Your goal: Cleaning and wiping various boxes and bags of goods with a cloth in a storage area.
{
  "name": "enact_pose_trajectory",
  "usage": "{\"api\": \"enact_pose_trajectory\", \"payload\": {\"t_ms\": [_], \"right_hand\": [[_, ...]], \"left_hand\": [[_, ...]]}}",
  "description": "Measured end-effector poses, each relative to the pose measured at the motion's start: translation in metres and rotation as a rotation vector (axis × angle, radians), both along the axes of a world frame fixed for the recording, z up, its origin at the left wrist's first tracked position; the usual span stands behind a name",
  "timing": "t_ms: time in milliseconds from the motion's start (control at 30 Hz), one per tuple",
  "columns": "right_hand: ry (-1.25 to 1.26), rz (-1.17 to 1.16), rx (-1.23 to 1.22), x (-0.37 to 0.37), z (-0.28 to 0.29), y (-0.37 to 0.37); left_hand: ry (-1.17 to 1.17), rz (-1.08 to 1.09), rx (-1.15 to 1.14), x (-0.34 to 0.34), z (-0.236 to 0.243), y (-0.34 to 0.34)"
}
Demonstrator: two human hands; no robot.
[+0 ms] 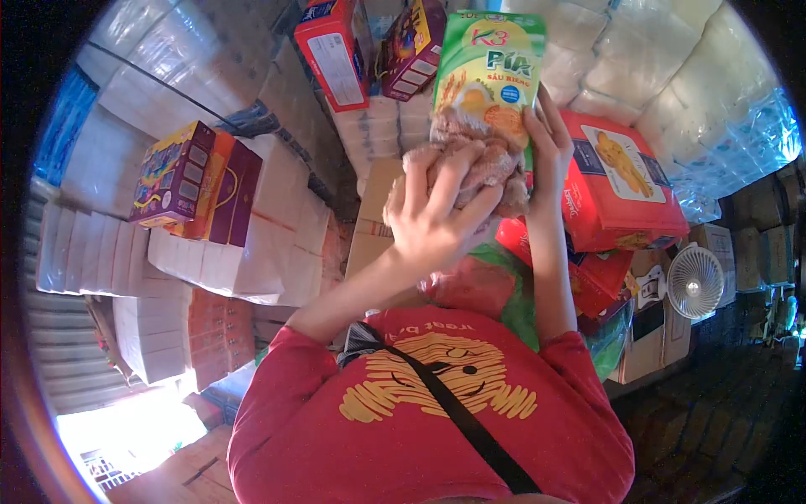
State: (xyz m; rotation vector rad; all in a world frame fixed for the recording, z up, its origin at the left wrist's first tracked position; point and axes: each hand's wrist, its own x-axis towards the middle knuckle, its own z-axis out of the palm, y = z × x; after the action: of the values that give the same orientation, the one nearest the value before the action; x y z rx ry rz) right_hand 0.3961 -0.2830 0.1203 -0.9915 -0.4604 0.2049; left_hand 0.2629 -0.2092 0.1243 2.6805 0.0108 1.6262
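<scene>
In front of my chest is an upright green and yellow carton [483, 63] with a food picture on its face. My right hand [547, 139] grips its right edge, fingers along the side. My left hand [441, 197] has its fingers bent over a bunched, fuzzy brown cloth [478, 172]. The cloth lies against the lower part of the carton and hides it there. Beneath my hands, a red and green plastic-wrapped thing [474, 281] shows in part.
Red boxes [617, 181] are stacked at the right, near a white fan [694, 281]. Purple and orange gift boxes [197, 181] sit on white wrapped packs [227, 260] at the left. A red box [334, 59] and a purple box [413, 50] stand at the back.
</scene>
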Motion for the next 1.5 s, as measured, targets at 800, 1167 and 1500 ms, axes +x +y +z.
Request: {"api": "enact_pose_trajectory", "payload": {"t_ms": [800, 1167, 1500], "right_hand": [[0.58, 0.364, 0.303, -0.016, -0.004, 0.018], [0.434, 0.196, 0.312, -0.011, -0.008, 0.017], [0.345, 0.083, 0.29, -0.016, -0.006, 0.012]], "left_hand": [[-0.027, 0.06, 0.091, 0.003, -0.01, 0.013], [0.078, 0.051, -0.082, 0.002, -0.011, 0.02], [-0.004, 0.018, -0.136, 0.003, 0.002, 0.013]]}}
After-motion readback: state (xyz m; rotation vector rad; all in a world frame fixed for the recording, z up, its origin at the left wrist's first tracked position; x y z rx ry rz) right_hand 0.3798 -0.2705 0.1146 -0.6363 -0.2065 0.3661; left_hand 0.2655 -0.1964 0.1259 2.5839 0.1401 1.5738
